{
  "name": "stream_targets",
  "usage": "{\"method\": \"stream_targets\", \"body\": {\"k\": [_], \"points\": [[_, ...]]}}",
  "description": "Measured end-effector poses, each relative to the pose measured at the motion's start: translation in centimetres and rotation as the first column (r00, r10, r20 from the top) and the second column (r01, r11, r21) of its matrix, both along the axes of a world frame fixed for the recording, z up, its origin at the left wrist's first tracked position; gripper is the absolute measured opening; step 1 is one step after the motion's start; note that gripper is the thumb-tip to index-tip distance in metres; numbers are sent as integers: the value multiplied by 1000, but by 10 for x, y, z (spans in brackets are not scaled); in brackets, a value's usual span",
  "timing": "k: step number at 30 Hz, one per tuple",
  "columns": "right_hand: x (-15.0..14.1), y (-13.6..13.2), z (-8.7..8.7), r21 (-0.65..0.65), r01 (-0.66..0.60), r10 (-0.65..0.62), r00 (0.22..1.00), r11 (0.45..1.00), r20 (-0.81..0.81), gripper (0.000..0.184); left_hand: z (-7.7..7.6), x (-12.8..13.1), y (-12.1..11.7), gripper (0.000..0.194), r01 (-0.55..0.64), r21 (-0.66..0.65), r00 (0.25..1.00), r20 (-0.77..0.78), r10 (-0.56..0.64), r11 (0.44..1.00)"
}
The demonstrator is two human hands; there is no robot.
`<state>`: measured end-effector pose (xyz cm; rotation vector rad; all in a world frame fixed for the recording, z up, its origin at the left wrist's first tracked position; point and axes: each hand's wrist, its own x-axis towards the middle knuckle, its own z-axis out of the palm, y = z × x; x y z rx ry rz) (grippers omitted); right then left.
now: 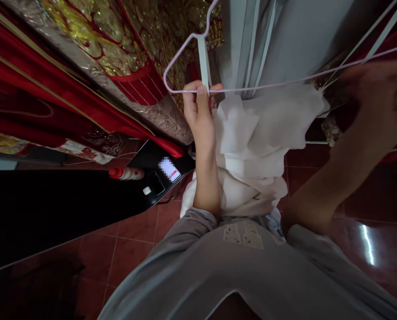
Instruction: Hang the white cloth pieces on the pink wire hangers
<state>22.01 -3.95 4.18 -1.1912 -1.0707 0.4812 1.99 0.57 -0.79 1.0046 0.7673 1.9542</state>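
A thin lilac clothes hanger (268, 86) spans the upper middle of the head view, its hook cut off at the top edge. My left hand (198, 104) is closed on the hanger's lower bar near its left end, where a white strap (203, 62) runs up to the hanger's shoulder. At the far right, my right hand (381, 91) is a dark blur beside the bar; its fingers cannot be made out. White straps (383, 33) cross the hanger there too. Below the bar hangs a white, layered, ruffled garment (254, 138), partly behind my left forearm.
Red and gold sequined garments (118, 40) hang close on the left. A black tabletop (68, 209) carries a red-capped bottle (128, 173), a lit phone (170, 170), a dark device (156, 182) and a small white case (146, 190). Red floor tiles (134, 240) lie below.
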Motion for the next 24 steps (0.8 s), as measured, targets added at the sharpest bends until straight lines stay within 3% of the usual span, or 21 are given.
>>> {"method": "stream_targets", "body": {"k": [3,5,7,10,13,15,19,24], "points": [[-17,2,-25,-169,-180,172,983,969,-64,23,-1,1,-2,22,-2,1,1000,-6,2,1000],[-29,10,-32,-203,-273,239,955,940,-178,34,0,2,-4,20,-9,-37,1000,-23,8,999],[-40,19,-32,-104,-343,294,898,933,-328,39,0,3,-7,18,-19,-88,999,-44,15,996],[-51,22,-28,77,-417,397,771,906,-497,26,0,2,-11,18,-16,-114,998,-66,9,993],[-57,16,-29,117,-475,458,709,872,-537,19,-4,-4,-11,21,-15,-76,996,-93,8,997],[-58,12,-33,90,-504,470,707,859,-528,20,-7,-12,-11,23,2,-79,992,-124,-11,997],[-58,14,-39,19,-461,416,783,887,-463,22,-4,-24,-17,18,27,-193,988,-141,-55,981],[-56,24,-43,-23,-474,418,798,880,-434,25,22,-23,-37,15,2,-160,981,-192,-33,987]]}}
